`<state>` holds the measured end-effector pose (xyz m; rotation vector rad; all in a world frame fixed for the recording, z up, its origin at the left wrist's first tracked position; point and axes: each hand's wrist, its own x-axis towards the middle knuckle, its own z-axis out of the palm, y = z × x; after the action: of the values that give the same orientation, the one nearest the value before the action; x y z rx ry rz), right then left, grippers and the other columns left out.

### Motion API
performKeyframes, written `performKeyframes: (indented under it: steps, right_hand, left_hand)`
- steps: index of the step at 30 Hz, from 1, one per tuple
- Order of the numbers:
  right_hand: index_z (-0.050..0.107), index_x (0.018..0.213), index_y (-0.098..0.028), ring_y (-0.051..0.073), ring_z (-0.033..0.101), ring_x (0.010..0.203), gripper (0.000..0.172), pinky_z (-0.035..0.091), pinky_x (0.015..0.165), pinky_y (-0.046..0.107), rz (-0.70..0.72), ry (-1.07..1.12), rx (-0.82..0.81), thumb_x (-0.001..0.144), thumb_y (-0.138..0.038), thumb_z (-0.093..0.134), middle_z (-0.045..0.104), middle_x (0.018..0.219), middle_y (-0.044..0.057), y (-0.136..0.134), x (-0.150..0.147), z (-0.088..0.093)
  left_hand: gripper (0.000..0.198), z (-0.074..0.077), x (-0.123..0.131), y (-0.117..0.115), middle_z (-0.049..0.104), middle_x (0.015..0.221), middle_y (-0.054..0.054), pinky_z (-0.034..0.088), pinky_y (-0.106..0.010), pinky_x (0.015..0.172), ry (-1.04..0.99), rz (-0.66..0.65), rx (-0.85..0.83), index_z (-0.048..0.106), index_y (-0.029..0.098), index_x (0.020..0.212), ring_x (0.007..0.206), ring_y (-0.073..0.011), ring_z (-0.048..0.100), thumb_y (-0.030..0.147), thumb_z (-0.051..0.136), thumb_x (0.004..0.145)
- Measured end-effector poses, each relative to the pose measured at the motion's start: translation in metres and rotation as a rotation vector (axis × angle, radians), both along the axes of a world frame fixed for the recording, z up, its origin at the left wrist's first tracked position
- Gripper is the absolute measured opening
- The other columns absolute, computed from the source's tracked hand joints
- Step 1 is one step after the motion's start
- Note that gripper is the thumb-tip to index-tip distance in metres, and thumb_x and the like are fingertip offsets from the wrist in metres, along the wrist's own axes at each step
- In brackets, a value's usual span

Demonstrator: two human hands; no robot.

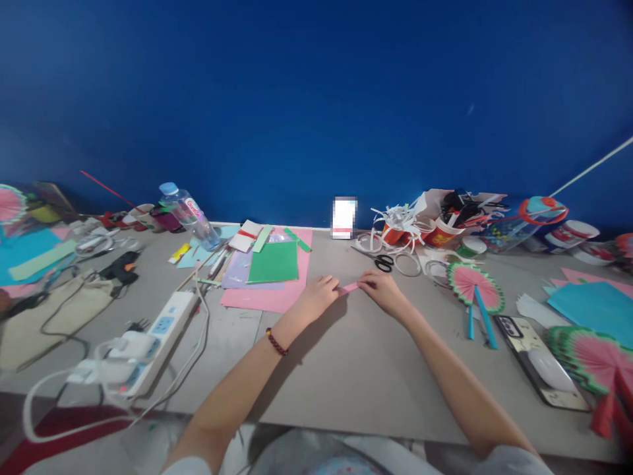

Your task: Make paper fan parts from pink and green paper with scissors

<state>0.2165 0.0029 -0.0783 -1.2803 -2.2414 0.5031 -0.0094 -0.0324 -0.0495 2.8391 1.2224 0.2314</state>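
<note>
**A pink strip (pixel 349 287) held end to end by left hand (pixel 322 294) and right hand (pixel 380 290)**

A plain blue wall (pixel 316 99) fills the far half of the scene. Below it, a grey table (pixel 356 389) spans the full width. Two bare forearms (pixel 247 376) reach in from the near edge, meeting over the middle.

On the left, a white power strip (pixel 165 333) lies nearer than a large pink sheet (pixel 297 300). A green sheet (pixel 273 262) sits on top of that pile, perhaps stacked to leave the middle free for working. On the right, a pink-and-green paper fan (pixel 475 288) lies near a phone (pixel 514 330) with a white mouse (pixel 548 368) on it.

Black scissors (pixel 383 262) rest just beyond the right hand, probably for easy reach.

Smallest is the strip, at the centre between the hands. The left fingers are closed on its left end, the right fingertips pinch its right end, and only the middle shows. Gripping both ends likely keeps it straight and steady. Whether it is folded is too small to tell.
</note>
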Motion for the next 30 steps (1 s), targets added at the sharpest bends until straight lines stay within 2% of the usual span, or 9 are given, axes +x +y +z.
performKeyframes:
  steps: [6, 12, 15, 18, 21, 25, 30]
  right_hand:
    - [0.069, 0.086, -0.016, 0.017, 0.057, 0.076, 0.015, 0.042, 0.070, 0.026, -0.030, -0.005, -0.111, 0.080, -0.016, 0.055, 0.065, 0.082, 0.005, -0.001, 0.009, 0.004]
    - [0.069, 0.079, -0.016, 0.014, 0.055, 0.067, 0.014, 0.039, 0.061, 0.023, -0.042, -0.081, -0.269, 0.073, -0.016, 0.057, 0.066, 0.076, 0.003, -0.005, 0.009, 0.014]
    - [0.070, 0.077, -0.016, 0.014, 0.056, 0.064, 0.015, 0.038, 0.058, 0.023, -0.051, -0.085, -0.361, 0.073, -0.019, 0.056, 0.066, 0.070, 0.002, -0.005, 0.011, 0.020]
    - [0.072, 0.076, -0.016, 0.014, 0.056, 0.063, 0.018, 0.038, 0.058, 0.023, -0.021, -0.064, -0.402, 0.074, -0.022, 0.055, 0.066, 0.067, 0.001, -0.005, 0.013, 0.021]
    - [0.073, 0.075, -0.016, 0.014, 0.054, 0.062, 0.019, 0.037, 0.057, 0.023, -0.023, -0.028, -0.390, 0.075, -0.025, 0.056, 0.065, 0.065, 0.000, -0.005, 0.015, 0.018]
    - [0.073, 0.073, -0.017, 0.014, 0.053, 0.060, 0.018, 0.036, 0.055, 0.022, -0.050, -0.013, -0.366, 0.074, -0.026, 0.057, 0.063, 0.060, -0.001, -0.004, 0.016, 0.016]
    - [0.073, 0.074, -0.018, 0.014, 0.055, 0.062, 0.018, 0.038, 0.059, 0.023, -0.001, -0.066, -0.398, 0.075, -0.022, 0.055, 0.067, 0.065, 0.000, -0.003, 0.020, 0.025]
  left_hand:
    - [0.019, -0.019, 0.017, -0.012, 0.058, 0.089, -0.011, 0.041, -0.038, 0.079, 0.012, 0.094, 0.040, 0.066, 0.016, 0.093, 0.090, -0.0235, 0.055, 0.009, 0.049, 0.088]
    - [0.025, -0.011, 0.007, -0.010, 0.061, 0.084, -0.006, 0.041, -0.032, 0.071, -0.088, 0.213, -0.080, 0.068, 0.018, 0.089, 0.083, -0.0193, 0.059, 0.023, 0.044, 0.096]
    - [0.025, -0.009, 0.006, -0.008, 0.063, 0.088, -0.006, 0.042, -0.030, 0.071, -0.153, 0.254, -0.098, 0.067, 0.018, 0.094, 0.083, -0.0177, 0.059, 0.025, 0.043, 0.096]
    - [0.025, -0.013, 0.017, -0.006, 0.063, 0.087, -0.008, 0.041, -0.033, 0.073, -0.112, 0.248, -0.048, 0.068, 0.017, 0.093, 0.084, -0.0197, 0.059, 0.028, 0.045, 0.096]
    - [0.028, -0.020, 0.039, -0.002, 0.062, 0.085, -0.010, 0.040, -0.036, 0.076, -0.063, 0.167, 0.009, 0.068, 0.016, 0.086, 0.089, -0.0226, 0.058, 0.029, 0.046, 0.095]
    - [0.026, -0.032, 0.059, 0.004, 0.061, 0.088, -0.007, 0.040, -0.033, 0.074, -0.195, 0.150, -0.036, 0.068, 0.017, 0.092, 0.087, -0.0198, 0.056, 0.028, 0.044, 0.096]
    - [0.016, -0.041, 0.060, 0.008, 0.061, 0.092, -0.004, 0.040, -0.032, 0.078, -0.350, 0.204, -0.076, 0.067, 0.020, 0.091, 0.093, -0.0189, 0.053, 0.025, 0.051, 0.093]
